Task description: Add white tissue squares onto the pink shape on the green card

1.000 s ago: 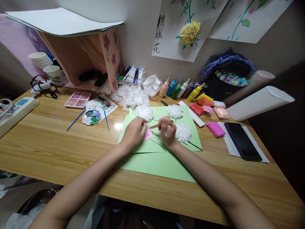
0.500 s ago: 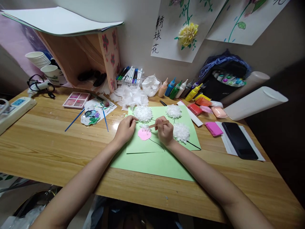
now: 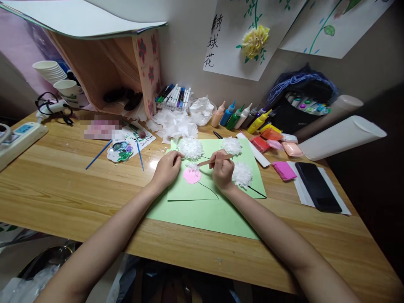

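clock set on the pink disc point(image 3: 192, 176), 6 toward the worker i'm watching. the disc lies flat on the upper green sheet point(image 3: 179, 193), which overlaps a lower green sheet point(image 3: 208, 219). a white tuft point(image 3: 192, 167) sits on the disc's 12 o'clock edge. a thin black line point(image 3: 208, 188) runs from the disc toward 4.

right hand point(image 3: 222, 170), between 2 and 3: closed, gripping a thin wooden stick point(image 3: 206, 162) that points in toward the tuft. tip right at the tuft's edge; touching or just short, i cannot tell.

left hand point(image 3: 168, 166), at 10: across the sheet's left edge, fingers bent, thumb alongside, tips just beside a ruffled white flower point(image 3: 190, 148) at 12. whether anything is pinched there, i cannot tell.

two more ruffled flowers on the green: one near 2 point(image 3: 232, 146), one at 3 point(image 3: 242, 174), partly behind the right hand.

further out: white tissue pieces point(image 3: 176, 126) between 11 and 12; colored squeeze bottles point(image 3: 241, 118) past 1; pink packet point(image 3: 284, 171) at 3, dark phone point(image 3: 318, 187) beyond it; paint palette point(image 3: 120, 151) toward 10, well apart from the left hand.
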`<control>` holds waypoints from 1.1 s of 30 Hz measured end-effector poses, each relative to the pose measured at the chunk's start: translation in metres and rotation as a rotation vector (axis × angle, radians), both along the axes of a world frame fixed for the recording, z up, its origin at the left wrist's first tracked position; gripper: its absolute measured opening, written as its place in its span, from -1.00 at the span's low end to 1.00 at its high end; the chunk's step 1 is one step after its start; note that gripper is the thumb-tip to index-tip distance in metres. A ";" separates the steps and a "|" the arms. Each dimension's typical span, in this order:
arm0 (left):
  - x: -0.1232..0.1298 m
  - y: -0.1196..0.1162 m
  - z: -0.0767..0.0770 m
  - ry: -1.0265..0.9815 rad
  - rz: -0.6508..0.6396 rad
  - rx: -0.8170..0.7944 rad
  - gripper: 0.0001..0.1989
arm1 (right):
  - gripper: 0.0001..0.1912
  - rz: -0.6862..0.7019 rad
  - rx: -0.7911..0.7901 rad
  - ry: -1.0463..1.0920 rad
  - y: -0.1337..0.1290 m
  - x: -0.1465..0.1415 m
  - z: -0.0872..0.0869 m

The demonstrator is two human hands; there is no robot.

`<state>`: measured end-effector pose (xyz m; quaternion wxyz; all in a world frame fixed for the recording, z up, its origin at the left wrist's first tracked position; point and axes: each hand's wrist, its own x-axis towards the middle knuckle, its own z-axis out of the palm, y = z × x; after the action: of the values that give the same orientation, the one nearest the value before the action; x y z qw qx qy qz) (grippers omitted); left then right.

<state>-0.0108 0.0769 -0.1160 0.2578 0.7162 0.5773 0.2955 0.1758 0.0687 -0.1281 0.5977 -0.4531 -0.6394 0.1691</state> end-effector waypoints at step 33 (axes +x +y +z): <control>0.001 0.000 0.000 0.035 -0.038 0.038 -0.79 | -0.50 0.016 0.006 -0.158 -0.001 -0.005 0.002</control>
<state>-0.0102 0.0770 -0.1158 0.2395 0.7368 0.5624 0.2888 0.1706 0.0676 -0.1264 0.5454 -0.4580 -0.6888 0.1358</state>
